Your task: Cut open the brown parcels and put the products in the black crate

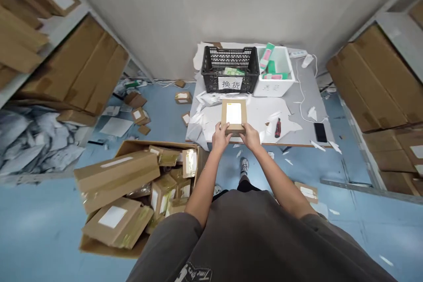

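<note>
A small brown cardboard box (234,115) with a white label on top rests on the grey table (310,134) near its front edge. My left hand (220,135) grips the box's near left corner and my right hand (250,135) grips its near right corner, fingers curled on the sides. A red-handled cutter (278,128) lies on the table just right of my right hand. Behind the box stand a black plastic crate (230,69) with a label sign and a white foam bin (278,72) with green packets inside.
A black phone (320,132) and a white cable (302,97) lie at the table's right. Paper scraps litter the tabletop. A big open carton (132,198) full of parcels sits on the blue floor at my left. Shelves with cartons flank both sides.
</note>
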Available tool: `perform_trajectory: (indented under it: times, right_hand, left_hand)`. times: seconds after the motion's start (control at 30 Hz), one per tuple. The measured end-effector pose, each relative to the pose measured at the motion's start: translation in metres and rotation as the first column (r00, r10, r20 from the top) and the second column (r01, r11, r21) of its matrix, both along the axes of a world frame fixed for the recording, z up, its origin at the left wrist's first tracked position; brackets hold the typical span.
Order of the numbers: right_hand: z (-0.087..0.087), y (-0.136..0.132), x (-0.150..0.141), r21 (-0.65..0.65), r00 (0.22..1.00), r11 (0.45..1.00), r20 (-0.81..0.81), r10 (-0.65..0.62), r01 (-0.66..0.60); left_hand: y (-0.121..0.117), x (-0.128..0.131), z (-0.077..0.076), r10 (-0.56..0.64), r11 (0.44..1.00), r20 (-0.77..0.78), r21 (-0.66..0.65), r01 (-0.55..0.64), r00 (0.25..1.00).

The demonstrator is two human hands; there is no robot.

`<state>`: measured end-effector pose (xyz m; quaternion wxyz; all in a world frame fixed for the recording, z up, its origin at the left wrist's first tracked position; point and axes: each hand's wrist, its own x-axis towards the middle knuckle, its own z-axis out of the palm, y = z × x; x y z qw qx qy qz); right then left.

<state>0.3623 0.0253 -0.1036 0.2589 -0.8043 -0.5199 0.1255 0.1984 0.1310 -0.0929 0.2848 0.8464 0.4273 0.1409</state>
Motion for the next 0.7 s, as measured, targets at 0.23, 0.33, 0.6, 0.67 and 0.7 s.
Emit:
perform_trajectory:
  times: [0.23,0.33,0.6,0.67,0.7]
  right_hand:
    - [-0.086,0.022,0.076,-0.116,0.990,0.993,-0.142,-0.012,-0.004]
    - [-0.121,0.032,0.087,-0.267,0.979,0.961,-0.204,0.017,-0.073]
    - [-0.141,0.038,0.096,-0.352,0.982,0.931,-0.187,0.028,-0.094]
    - [-0.130,0.046,0.092,-0.323,0.990,0.943,-0.140,0.033,-0.078]
    - [-0.125,0.051,0.088,-0.318,0.990,0.944,-0.131,0.044,-0.084]
  left_hand:
    - [0.017,0.086,-0.097,0.024,0.992,-0.050,-0.120,-0.030,0.998]
    - [0.021,0.097,-0.136,0.055,0.976,-0.125,-0.204,-0.080,0.991]
    - [0.029,0.079,-0.176,0.139,0.920,-0.041,-0.365,-0.145,0.989]
    - [0.035,0.073,-0.184,0.225,0.864,-0.052,-0.451,-0.223,0.973]
    - [0.039,0.071,-0.189,0.255,0.829,-0.077,-0.496,-0.258,0.964]
